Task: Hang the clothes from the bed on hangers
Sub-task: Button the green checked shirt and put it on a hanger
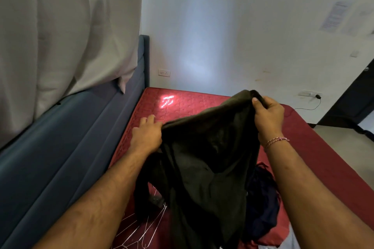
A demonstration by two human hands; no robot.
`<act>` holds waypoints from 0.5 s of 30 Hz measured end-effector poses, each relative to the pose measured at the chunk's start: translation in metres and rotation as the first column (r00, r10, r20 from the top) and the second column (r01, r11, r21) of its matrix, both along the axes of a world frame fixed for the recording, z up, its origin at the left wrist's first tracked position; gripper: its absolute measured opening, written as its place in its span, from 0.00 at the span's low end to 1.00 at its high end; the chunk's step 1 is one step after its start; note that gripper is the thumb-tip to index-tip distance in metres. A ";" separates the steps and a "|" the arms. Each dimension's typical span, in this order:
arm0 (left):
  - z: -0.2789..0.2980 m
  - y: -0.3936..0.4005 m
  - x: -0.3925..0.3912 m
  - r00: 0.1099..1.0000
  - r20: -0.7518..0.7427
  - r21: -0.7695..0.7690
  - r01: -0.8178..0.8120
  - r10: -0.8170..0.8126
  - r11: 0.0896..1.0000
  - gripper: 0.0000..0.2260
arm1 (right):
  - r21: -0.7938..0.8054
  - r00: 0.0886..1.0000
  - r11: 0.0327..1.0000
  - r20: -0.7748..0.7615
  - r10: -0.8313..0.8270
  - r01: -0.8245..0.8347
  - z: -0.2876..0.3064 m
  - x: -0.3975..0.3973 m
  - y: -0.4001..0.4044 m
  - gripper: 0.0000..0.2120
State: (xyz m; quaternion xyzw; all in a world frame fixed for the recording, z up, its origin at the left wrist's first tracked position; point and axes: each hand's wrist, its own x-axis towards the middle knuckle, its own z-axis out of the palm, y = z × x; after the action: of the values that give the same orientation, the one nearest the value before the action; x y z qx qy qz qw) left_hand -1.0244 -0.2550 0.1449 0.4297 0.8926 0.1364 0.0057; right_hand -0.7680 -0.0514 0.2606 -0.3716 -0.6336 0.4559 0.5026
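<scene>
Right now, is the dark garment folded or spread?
Spread: the left hand and right hand grip the dark garment apart, lifted above the bed.

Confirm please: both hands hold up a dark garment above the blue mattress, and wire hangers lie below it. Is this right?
Not quite: the head view shows the quilted mattress is red, not blue. Both the left hand and right hand hold the dark garment, and white wire hangers lie below it.

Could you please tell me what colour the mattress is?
The mattress is red with a quilted pattern, seen in the head view.
</scene>
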 end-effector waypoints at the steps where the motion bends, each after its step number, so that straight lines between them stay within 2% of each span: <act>1: 0.002 -0.003 -0.006 0.999 -0.039 -0.025 -0.036 0.035 0.999 0.16 | 0.022 1.000 1.000 0.021 -0.020 0.020 -0.003 0.005 0.005 0.09; 3: 0.008 -0.005 -0.020 0.996 0.003 0.048 -0.092 0.092 0.995 0.13 | 0.013 0.999 1.000 0.041 -0.019 0.018 -0.004 0.012 0.015 0.08; 5: 0.019 -0.002 -0.035 0.970 0.207 0.251 -0.179 0.128 0.951 0.12 | 0.006 0.997 0.999 0.062 0.043 -0.044 0.001 0.018 0.021 0.10; 8: 0.048 0.005 -0.047 0.888 0.459 0.488 -0.285 0.035 0.825 0.11 | -0.073 0.940 0.950 0.141 0.311 -0.303 0.020 0.032 0.022 0.22; 10: 0.070 0.006 -0.051 0.886 0.463 0.560 -0.281 -0.013 0.779 0.10 | -0.124 0.869 0.892 0.203 0.451 -0.434 0.030 0.043 0.026 0.27; 11: 0.080 0.005 -0.054 0.904 0.427 0.578 -0.252 -0.025 0.776 0.09 | -0.134 0.850 0.884 0.244 0.467 -0.448 0.034 0.047 0.029 0.27; 15: 0.132 -0.001 -0.070 0.947 0.283 0.616 -0.060 -0.150 0.785 0.07 | 0.017 0.838 0.936 0.452 0.305 -0.350 0.064 0.067 0.033 0.12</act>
State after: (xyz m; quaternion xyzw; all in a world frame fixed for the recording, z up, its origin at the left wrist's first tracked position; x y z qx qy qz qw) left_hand -1.0947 -0.2562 0.2765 0.4015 0.7753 0.4874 0.0115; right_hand -0.7010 -0.0182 0.3244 -0.3260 -0.8071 0.4065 0.2775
